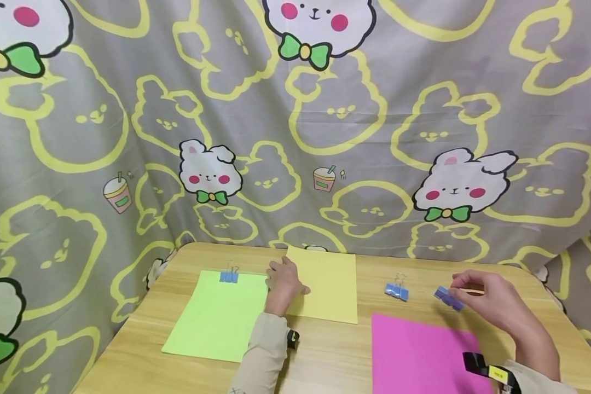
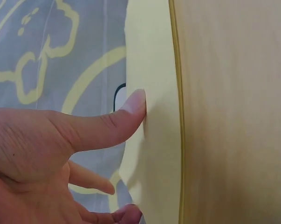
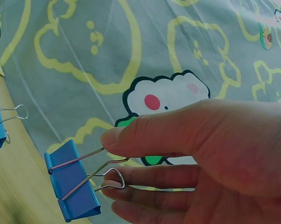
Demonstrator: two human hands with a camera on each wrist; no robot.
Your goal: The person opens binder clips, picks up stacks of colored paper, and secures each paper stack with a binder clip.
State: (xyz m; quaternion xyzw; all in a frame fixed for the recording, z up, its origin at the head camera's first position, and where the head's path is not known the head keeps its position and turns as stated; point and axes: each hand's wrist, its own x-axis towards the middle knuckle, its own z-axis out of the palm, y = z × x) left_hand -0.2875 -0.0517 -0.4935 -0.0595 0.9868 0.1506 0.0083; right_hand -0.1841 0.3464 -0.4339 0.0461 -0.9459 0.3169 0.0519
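My left hand (image 1: 282,282) is at the left edge of the yellow paper (image 1: 327,284). In the left wrist view its thumb (image 2: 110,128) lies straight on the yellow paper, and the index finger shows beyond the edge without touching it. At right, my right hand (image 1: 494,298) holds a blue binder clip (image 1: 448,298) above the table. The right wrist view shows its wire handles between thumb and fingers (image 3: 152,177), with the blue body (image 3: 74,182) pointing away from the palm. Whether the clip's mouth is spread is hidden.
Green paper (image 1: 214,320) lies at left with a blue binder clip (image 1: 229,277) on its top edge. Another blue binder clip (image 1: 397,291) stands on the wooden table (image 1: 325,350), right of the yellow paper. Pink paper (image 1: 418,355) lies in front. A patterned curtain (image 1: 285,126) hangs behind.
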